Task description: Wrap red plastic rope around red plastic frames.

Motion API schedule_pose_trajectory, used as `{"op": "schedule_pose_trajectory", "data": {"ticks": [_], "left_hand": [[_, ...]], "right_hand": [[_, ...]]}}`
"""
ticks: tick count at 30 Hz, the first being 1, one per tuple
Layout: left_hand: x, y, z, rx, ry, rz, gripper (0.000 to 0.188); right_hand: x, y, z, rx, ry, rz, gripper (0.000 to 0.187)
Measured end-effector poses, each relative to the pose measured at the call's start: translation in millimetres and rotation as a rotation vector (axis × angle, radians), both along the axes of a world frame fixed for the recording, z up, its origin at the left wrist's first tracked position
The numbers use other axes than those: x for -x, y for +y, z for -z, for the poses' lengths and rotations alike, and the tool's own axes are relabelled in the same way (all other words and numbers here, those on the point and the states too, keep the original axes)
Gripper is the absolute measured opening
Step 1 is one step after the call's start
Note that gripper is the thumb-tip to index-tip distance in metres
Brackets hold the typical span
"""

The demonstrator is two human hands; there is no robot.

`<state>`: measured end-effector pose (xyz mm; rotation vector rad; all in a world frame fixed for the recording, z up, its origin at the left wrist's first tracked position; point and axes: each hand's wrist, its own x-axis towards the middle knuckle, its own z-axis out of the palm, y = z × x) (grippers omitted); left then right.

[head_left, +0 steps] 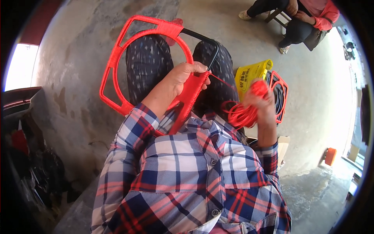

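A square frame with a ring inside it (113, 74) rests tilted over my lap, most of it wrapped in red cord. Bare black metal shows along one side, from the top edge to the far right corner. My left hand (186, 77) grips the frame at the wrapped side, where the red winding meets the black bar. From that spot a thin strand of cord runs right. My right hand (259, 102), blurred, is closed around a loose bundle of red cord (243, 115), away from the frame.
Right of my knees stand a yellow bag (249, 76) and more frames (281, 97), red and black. Another person (302, 23) sits on a stool at the far right. A red object (330, 156) lies by the right wall. Dark clutter (43, 175) fills the left side.
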<state>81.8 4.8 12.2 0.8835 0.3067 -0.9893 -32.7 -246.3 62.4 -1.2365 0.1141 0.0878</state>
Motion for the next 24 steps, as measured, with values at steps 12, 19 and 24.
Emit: {"op": "schedule_pose_trajectory", "data": {"ticks": [12, 19, 24], "left_hand": [[3.7, 2.1, -12.7, 0.018, -0.01, -0.005, 0.015], [18.3, 7.6, -13.5, 0.174, -0.056, -0.006, 0.013], [21.0, -0.3, -18.9, 0.121, -0.076, 0.108, 0.013]], "right_hand": [[13.4, -24.2, -23.3, 0.122, -0.051, -0.442, 0.059], [-44.6, 49.6, -5.1, 1.211, -0.156, -0.577, 0.076], [-88.3, 55.7, 10.3, 0.952, -0.505, -0.029, 0.088]]}}
